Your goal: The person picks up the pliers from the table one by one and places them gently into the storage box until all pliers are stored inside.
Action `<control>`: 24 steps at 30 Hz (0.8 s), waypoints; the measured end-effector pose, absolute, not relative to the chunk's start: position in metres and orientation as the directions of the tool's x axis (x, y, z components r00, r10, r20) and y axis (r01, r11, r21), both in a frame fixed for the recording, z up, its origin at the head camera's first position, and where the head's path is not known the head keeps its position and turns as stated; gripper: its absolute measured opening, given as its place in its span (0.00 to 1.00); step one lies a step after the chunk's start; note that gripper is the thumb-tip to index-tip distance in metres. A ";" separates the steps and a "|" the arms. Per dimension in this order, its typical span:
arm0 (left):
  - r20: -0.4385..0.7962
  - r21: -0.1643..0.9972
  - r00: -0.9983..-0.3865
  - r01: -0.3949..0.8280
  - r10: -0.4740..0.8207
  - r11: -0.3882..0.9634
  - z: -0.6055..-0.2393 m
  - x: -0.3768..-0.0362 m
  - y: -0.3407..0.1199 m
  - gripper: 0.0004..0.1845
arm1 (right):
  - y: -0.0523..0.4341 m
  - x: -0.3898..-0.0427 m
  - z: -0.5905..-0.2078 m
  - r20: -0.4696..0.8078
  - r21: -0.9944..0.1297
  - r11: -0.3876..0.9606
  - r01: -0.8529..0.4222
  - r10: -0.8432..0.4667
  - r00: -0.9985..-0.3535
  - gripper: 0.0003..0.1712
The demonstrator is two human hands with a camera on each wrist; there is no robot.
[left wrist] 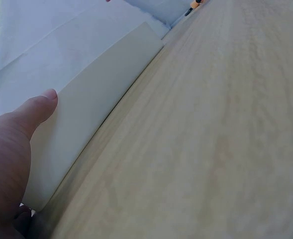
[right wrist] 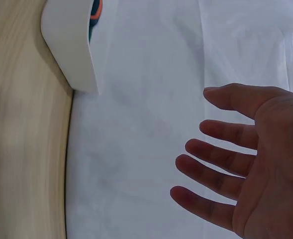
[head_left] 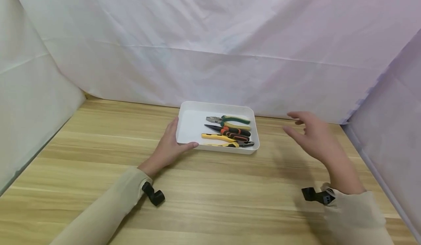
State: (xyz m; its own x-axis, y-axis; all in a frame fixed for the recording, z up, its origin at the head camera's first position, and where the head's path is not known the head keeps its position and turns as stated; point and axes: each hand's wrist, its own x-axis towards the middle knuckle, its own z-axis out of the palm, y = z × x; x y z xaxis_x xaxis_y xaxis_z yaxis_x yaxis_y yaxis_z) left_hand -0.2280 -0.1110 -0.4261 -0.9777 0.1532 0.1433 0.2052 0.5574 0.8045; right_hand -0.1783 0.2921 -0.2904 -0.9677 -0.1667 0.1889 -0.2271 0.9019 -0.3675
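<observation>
A white tray (head_left: 190, 119) stands on the wooden table. My left hand (head_left: 167, 148) holds its near left corner, with the thumb along the front wall and the fingers along the left side. Inside lie combination pliers (head_left: 228, 121) with green and yellow handles, long-nose pliers (head_left: 227, 131) with black and red handles, and pliers (head_left: 218, 138) with yellow and black handles, their jaws toward the right. To the right of the tray my right hand (head_left: 314, 135) hangs above the table, holding nothing. Its fingers (right wrist: 221, 157) are spread and loosely bent in the right wrist view.
White cloth (head_left: 210, 55) hangs behind the table and at both sides. The tray's back edge is close to the rear cloth. A small orange and black thing (left wrist: 195, 5) shows at the top of the left wrist view, too small to identify.
</observation>
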 end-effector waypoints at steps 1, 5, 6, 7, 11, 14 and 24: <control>0.146 0.804 -0.977 0.209 0.155 0.557 -0.426 -0.228 -0.111 0.67 | 0.297 -0.176 -0.289 0.193 -0.362 0.907 -0.215 -0.153 -0.969 0.32; 0.148 0.802 -0.976 0.212 0.158 0.558 -0.426 -0.229 -0.111 0.68 | 0.315 -0.168 -0.289 0.231 -0.347 0.918 -0.191 -0.114 -0.966 0.32; 0.147 0.801 -0.976 0.212 0.159 0.560 -0.427 -0.230 -0.111 0.68 | 0.319 -0.167 -0.290 0.228 -0.344 0.922 -0.174 -0.098 -0.969 0.33; 0.147 0.803 -0.976 0.213 0.161 0.557 -0.427 -0.230 -0.111 0.68 | 0.323 -0.165 -0.291 0.227 -0.349 0.922 -0.166 -0.089 -0.970 0.33; 0.142 0.806 -0.977 0.208 0.161 0.554 -0.427 -0.229 -0.110 0.68 | 0.332 -0.163 -0.294 0.207 -0.370 0.919 -0.139 -0.064 -0.976 0.33; 0.141 0.803 -0.978 0.205 0.155 0.560 -0.426 -0.229 -0.112 0.68 | 0.332 -0.162 -0.291 0.207 -0.379 0.915 -0.136 -0.060 -0.977 0.33; 0.146 0.801 -0.978 0.207 0.152 0.562 -0.427 -0.229 -0.112 0.67 | 0.336 -0.159 -0.283 0.133 -0.447 0.894 -0.013 0.052 -0.990 0.41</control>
